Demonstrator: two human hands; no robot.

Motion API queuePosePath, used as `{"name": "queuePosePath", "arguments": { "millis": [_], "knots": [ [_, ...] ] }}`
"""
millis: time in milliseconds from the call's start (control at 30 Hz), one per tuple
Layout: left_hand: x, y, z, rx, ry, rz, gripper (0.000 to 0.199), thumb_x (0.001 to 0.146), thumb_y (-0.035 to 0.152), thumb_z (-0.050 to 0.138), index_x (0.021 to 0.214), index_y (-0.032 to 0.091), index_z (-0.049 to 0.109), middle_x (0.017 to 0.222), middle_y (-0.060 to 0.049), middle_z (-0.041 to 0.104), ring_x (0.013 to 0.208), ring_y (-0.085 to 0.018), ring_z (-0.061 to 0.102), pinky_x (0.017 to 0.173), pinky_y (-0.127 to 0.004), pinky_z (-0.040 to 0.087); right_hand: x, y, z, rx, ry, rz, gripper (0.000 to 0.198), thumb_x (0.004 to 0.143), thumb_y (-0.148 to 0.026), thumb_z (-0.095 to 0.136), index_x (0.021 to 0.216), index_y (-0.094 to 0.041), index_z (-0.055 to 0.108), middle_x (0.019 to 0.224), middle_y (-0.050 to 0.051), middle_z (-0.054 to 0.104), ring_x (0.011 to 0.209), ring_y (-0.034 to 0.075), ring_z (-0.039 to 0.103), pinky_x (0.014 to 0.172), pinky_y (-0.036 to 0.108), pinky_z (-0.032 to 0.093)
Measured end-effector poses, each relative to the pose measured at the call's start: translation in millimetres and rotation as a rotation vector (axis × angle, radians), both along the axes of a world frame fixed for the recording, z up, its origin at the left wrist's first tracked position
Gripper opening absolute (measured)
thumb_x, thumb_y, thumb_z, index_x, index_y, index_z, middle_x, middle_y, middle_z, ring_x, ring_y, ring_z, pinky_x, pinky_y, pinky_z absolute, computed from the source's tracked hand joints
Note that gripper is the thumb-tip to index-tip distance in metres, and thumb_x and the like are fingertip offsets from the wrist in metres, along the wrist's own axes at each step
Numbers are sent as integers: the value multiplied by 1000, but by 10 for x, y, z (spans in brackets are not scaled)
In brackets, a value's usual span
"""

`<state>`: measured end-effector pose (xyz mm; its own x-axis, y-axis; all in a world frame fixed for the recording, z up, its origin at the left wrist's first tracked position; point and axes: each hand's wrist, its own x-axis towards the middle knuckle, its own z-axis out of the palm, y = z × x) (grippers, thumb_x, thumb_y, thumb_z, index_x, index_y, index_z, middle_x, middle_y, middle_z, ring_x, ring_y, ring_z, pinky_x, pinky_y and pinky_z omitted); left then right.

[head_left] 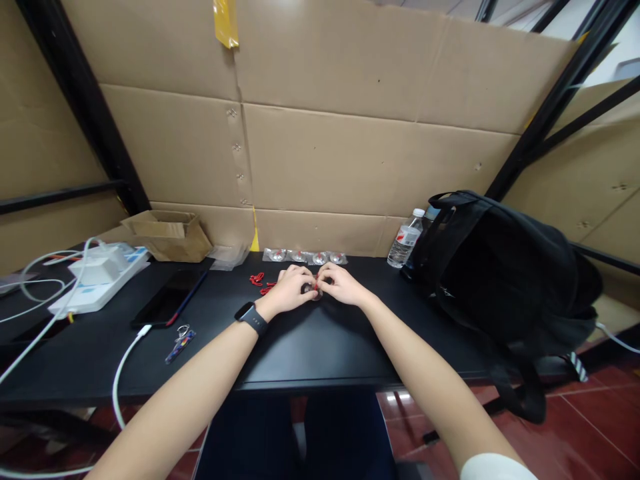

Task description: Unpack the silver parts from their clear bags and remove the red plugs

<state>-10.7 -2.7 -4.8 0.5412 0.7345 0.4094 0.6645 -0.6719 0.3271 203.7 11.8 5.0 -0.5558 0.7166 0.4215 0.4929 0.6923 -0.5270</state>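
Note:
Above the black table, my left hand (293, 288) and my right hand (341, 283) meet, their fingers pinched around a small round object with a red cord (317, 288). Fingers cover most of it, so its kind cannot be made out. Just left of my left hand, red cords (257, 279) lie in small bundles, one partly behind the fingers. Behind both hands, a row of several clear packets (299, 256) with round silvery pieces and red bits inside lies along the cardboard wall.
Flat clear bags (227, 257) and an open brown paper box (173, 237) stand at the back left. Nearer are a phone (170, 299), a keychain (181, 343), and a power strip (103, 283) with white cables. A water bottle (406, 240) and black backpack (505, 280) occupy the right.

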Motion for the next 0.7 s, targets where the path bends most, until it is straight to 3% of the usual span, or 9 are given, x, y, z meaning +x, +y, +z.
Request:
{"name": "queuePosePath", "arguments": {
  "millis": [167,267,333,433,567,700],
  "knots": [
    [-52,53,-17,-62,28,14,14,87,40,66,90,32,78,108,-4,70,113,-29,53,98,-48,39,32,13,-28,28,-33,-40,11,89,-27,66,86,-18,71,95,5,64,83,17,60,76,29,48],
    [-145,108,45,-34,3,76,21,89,46,62,99,34,77,112,-4,70,114,-29,54,98,-47,39,77,29,-11,55,-33,-65,9,88,-26,67,90,-19,72,95,5,64,82,16,59,78,30,47],
    [-271,173,105,36,-47,205,27,92,47,58,109,33,73,119,-6,68,116,-30,54,97,-48,39,101,43,5,71,-37,-79,8,87,-25,68,89,-19,72,93,5,64,81,16,58,79,31,47],
    [-603,302,179,133,-121,530,33,94,43,53,120,29,67,127,-10,64,119,-34,51,97,-50,39,120,57,25,78,-46,-85,5,84,-21,69,89,-19,72,93,4,65,81,16,58,81,31,46],
    [-1194,453,147,76,-196,949,41,92,35,47,128,23,62,129,-17,62,120,-39,48,94,-53,39,130,56,31,62,-50,-89,6,84,-19,69,90,-19,71,96,5,67,84,17,59,82,32,46],
    [-1572,518,6,-44,-144,993,29,84,26,52,101,23,75,127,-14,66,123,-39,44,98,-55,34,133,47,29,61,-49,-88,6,84,-19,69,90,-18,71,97,6,67,86,18,60,83,33,46]
  ]
}}
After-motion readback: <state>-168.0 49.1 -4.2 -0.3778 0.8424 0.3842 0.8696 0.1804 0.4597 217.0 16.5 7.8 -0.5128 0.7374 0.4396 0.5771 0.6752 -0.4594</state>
